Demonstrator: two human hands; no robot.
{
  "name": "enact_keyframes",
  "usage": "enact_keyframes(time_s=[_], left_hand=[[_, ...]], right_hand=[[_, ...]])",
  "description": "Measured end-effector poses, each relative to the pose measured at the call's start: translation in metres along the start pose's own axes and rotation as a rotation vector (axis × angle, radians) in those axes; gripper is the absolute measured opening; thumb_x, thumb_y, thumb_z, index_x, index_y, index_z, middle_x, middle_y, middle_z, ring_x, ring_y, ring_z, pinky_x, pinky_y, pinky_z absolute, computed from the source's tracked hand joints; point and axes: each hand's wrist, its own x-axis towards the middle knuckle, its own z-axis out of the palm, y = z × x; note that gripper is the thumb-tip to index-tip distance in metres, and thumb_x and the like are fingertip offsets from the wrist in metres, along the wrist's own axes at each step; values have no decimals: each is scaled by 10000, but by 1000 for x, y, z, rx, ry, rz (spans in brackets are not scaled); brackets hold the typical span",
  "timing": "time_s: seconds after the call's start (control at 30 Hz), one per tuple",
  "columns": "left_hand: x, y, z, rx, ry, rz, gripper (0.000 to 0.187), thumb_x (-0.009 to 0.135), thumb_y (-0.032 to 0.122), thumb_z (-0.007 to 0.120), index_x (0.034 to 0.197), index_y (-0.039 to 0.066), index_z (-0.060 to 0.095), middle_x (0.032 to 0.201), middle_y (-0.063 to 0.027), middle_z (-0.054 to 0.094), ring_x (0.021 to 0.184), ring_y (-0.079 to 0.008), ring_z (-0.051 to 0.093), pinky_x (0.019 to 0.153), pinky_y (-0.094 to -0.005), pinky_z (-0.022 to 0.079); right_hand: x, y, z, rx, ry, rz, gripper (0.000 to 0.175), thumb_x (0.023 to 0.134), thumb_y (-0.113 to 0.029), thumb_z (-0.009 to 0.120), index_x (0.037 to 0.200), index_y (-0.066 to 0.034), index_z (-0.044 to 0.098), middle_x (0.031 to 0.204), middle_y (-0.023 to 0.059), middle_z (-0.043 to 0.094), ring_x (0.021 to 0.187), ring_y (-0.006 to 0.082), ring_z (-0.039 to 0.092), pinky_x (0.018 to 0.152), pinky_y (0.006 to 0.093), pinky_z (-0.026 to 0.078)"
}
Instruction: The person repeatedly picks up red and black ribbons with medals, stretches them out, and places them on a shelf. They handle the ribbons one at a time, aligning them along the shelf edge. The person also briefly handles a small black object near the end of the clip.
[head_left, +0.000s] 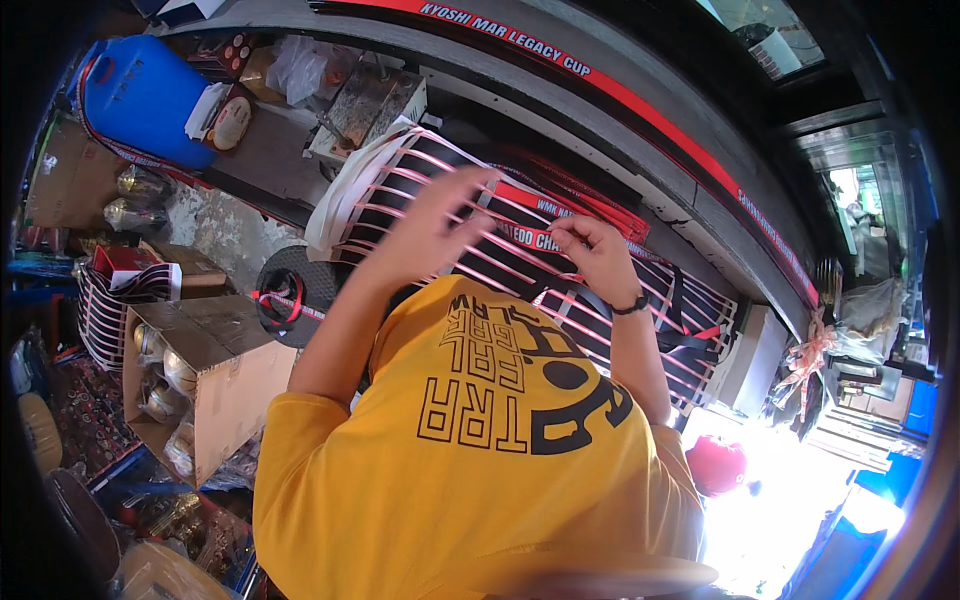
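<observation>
My right hand (596, 251), with a black band at the wrist, pinches the edge of a printed red and black ribbon (529, 237) between thumb and fingers. To its left, my left hand (442, 225) is blurred, with thumb and fingers apart beside the ribbon's other part; whether it touches the ribbon cannot be seen. Beneath both hands lies a long sheet printed with black and pale pink-edged stripes (382, 206), its white end curled up at the left. More red printed ribbons (600, 212) lie behind the hands, and loose black and red ribbon (686, 337) rests at the right.
A long red printed ribbon (645, 101) runs along the ledge beyond. At the left are a blue plastic container (142, 97), a metal device (375, 105), a round dark roll (289, 277) and an open cardboard box (236, 382) of wrapped metallic items. Bright light floods the lower right.
</observation>
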Motion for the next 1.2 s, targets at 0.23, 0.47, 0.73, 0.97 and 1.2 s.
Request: enact_keyframes(time_s=[0.23,0.47,0.73,0.97,1.2], left_hand=[[17,0,5,-379,-324,-178,371,824,-20,646,1191,27,620,982,-78,693,828,-151,634,762,-280,495],[-15,-18,-71,-280,-227,-356,402,827,-49,628,1214,58,614,874,-20,621,803,-85,562,758,-247,468],[-32,-25,-94,-375,-82,-420,374,880,-77,529,1226,50,592,987,-17,595,924,-90,545,843,-234,436],[-31,-27,-91,-412,-12,-382,402,912,-87,443,1270,63,550,980,-11,576,885,-85,520,812,-225,427],[-17,-15,-90,-356,181,-370,490,868,-123,492,1312,83,522,951,-11,537,861,-85,517,805,-233,447]], right_hand=[[-9,-8,-27,-11,96,6,165,939,-140,617,995,7,664,840,-14,625,795,55,537,717,217,443],[-15,6,-57,-13,230,-56,170,955,-150,602,981,9,653,835,-35,587,774,37,490,705,194,400],[-19,4,-59,-18,212,-100,170,959,-148,600,992,9,655,812,-53,559,755,35,470,687,195,384],[-20,4,-60,8,237,-35,195,958,-168,589,975,10,665,852,4,637,806,67,534,748,221,436],[-27,0,-75,89,21,40,242,971,-185,574,1137,-28,651,945,-2,644,850,56,547,771,209,445]])
